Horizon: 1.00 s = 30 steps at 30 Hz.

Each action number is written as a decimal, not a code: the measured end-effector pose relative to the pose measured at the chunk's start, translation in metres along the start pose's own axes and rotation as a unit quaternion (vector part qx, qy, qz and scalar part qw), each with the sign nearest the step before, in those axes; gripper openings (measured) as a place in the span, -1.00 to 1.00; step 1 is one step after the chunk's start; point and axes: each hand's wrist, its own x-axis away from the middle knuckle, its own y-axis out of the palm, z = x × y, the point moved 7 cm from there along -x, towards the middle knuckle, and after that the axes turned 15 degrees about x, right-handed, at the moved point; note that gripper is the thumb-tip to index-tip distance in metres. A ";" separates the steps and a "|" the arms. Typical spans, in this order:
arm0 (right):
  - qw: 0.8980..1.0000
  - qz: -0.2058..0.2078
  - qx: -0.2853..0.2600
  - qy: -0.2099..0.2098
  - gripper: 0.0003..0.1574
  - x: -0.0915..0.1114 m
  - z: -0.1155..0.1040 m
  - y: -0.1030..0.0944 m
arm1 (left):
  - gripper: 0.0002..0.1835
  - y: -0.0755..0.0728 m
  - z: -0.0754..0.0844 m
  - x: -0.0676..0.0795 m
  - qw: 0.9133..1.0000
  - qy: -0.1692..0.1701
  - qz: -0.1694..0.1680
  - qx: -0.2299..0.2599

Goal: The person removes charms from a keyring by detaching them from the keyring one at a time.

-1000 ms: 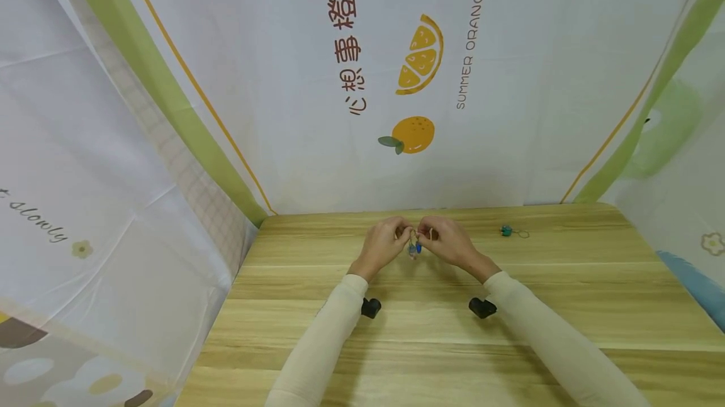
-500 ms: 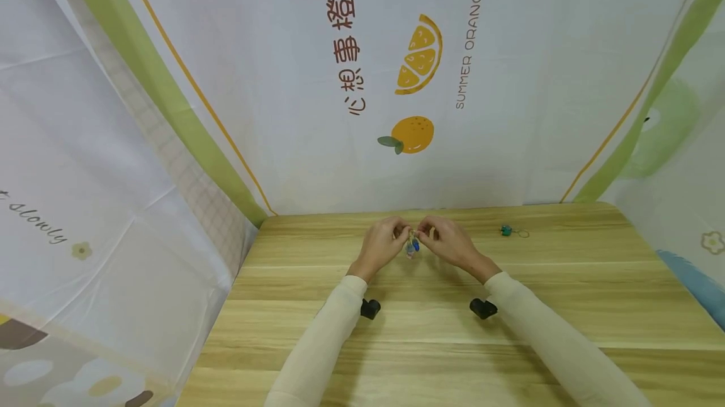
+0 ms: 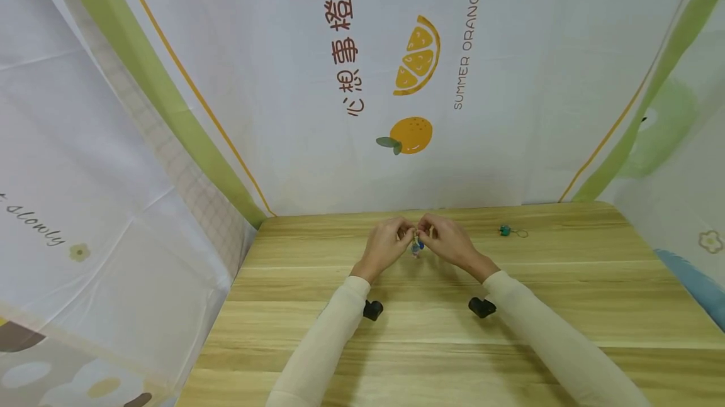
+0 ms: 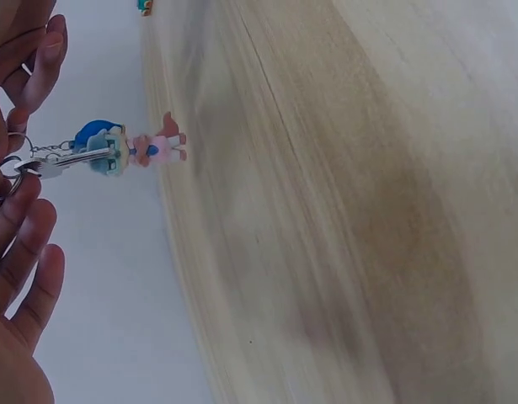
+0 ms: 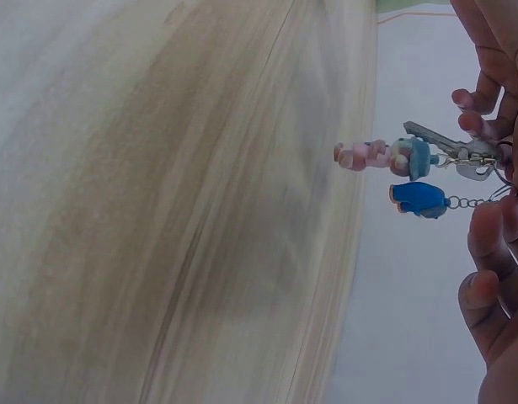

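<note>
Pinched by a person's left hand (image 3: 386,245) and right hand (image 3: 450,242), metal key rings (image 4: 24,167) with silver key (image 5: 444,145), pink figurine charm (image 5: 378,156) and blue charm (image 5: 419,199) dangling above wood-grain tabletop (image 3: 419,356), green keychain (image 3: 505,230) lying farther right, "SUMMER ORANGES" cloth (image 3: 510,111) hanging behind

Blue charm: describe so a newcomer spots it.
At the far side of the wooden table, the left hand and right hand are close together. Below them hang a silver key, a pink-and-teal figure and the blue charm. Only the charm is mostly deep blue.
</note>
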 end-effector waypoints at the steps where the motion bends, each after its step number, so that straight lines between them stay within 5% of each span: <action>1: 1.000 0.001 0.001 0.000 -0.95 0.000 0.000 0.000 | -0.83 0.000 0.000 0.000 1.000 -0.001 -0.001 0.002; 30: 0.999 0.020 -0.012 -0.022 -0.93 0.000 -0.005 0.001 | -0.87 -0.007 -0.003 0.000 1.000 -0.023 0.009 -0.012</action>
